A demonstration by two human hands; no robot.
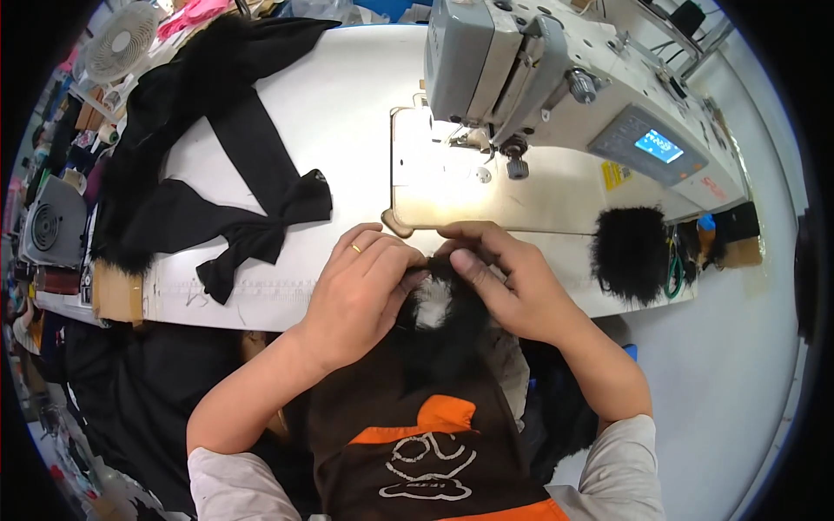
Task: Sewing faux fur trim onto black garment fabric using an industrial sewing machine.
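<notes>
Two bare hands meet over a black fur piece [460,326] at the near edge of the white table [352,113], where it hangs down in front of a brown apron [347,408], its paler patch facing up. The left hand [360,291], a ring on one finger, has its fingers bunched together, thumb and forefinger pinching the piece's upper left edge. The right hand [521,282] lays its thumb by the upper right edge, the forefinger reaching out above; whether these fingers close on the fur, I cannot tell. Below, the apron has orange trim along what looks like a pocket, its inside hidden. Toward the table's right end, near the near edge, lies another black fur patch [627,254], with green-handled scissors [674,271] just beside it. Beyond the hands stands a sewing machine [469,61], its lit screen [658,146] to the right. A black garment [252,143] with fur sprawls from the table's far edge down its left side. Past the far left corner stands a white fan [122,43]; crumpled clear plastic [334,12], perhaps a bag, sits behind the far edge, its contents unclear.
</notes>
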